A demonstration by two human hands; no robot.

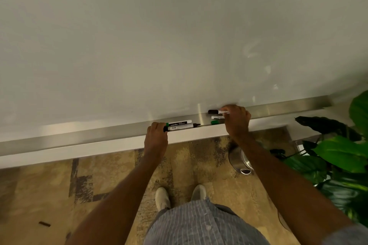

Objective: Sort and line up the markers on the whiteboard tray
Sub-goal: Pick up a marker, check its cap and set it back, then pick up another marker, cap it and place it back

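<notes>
Markers lie on the whiteboard tray; left hand is closed on the black marker, right hand pinches another marker; light, stiff, slick barrels, best gripped mid-barrel, likely to roll

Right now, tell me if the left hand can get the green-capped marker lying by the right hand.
Probably not easily: the left hand already grips markers, and the right hand covers most of the green-capped marker on the tray.

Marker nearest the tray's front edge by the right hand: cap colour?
Green. The marker shows best in the head view, the only one here.
</notes>
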